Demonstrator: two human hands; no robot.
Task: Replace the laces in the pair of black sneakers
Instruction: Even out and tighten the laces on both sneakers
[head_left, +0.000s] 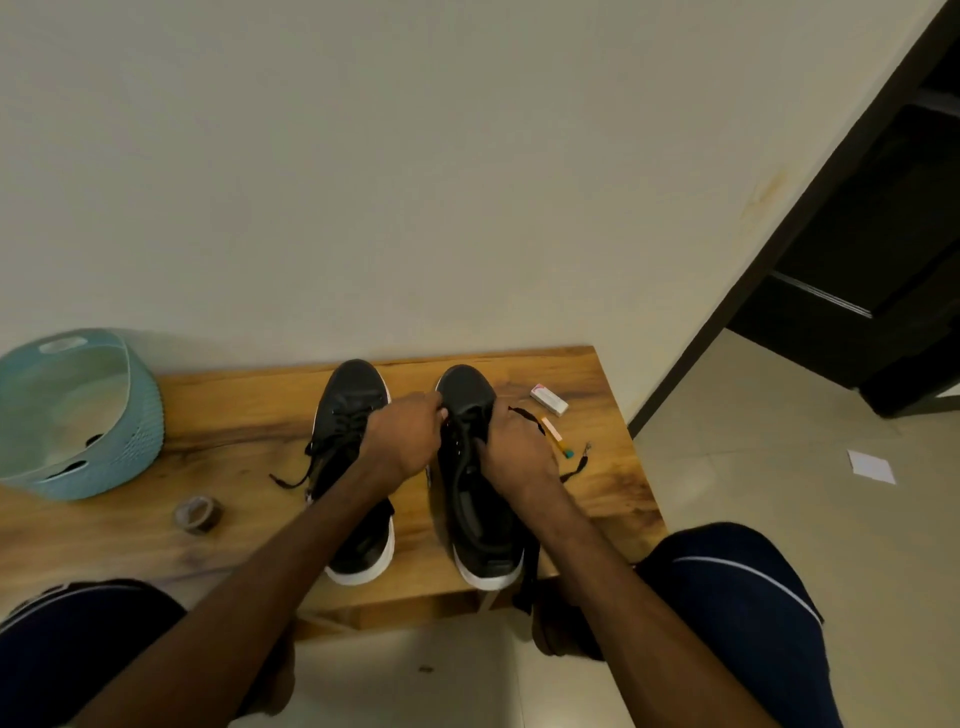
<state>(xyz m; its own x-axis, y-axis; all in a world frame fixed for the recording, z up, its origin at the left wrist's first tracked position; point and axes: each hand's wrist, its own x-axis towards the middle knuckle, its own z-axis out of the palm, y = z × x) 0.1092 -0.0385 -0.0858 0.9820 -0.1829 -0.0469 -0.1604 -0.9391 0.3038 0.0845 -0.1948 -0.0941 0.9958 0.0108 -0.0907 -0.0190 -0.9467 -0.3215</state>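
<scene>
Both hands close on the right sneaker (475, 467), the left hand (402, 439) and right hand (517, 452) pinching its limp, light black lace (574, 470), probably best gripped near the stiff tip.

Teal basket (78, 410) is set far left on the wooden worktop (249, 405); tape roll (198, 514) near it, small white box (549, 399) and pen (557, 440) far right.

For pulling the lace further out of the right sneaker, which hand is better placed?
Probably the right hand: it already grips the black lace beside the right sneaker, with bare bench next to it. The left hand seems to steady the shoe.
</scene>
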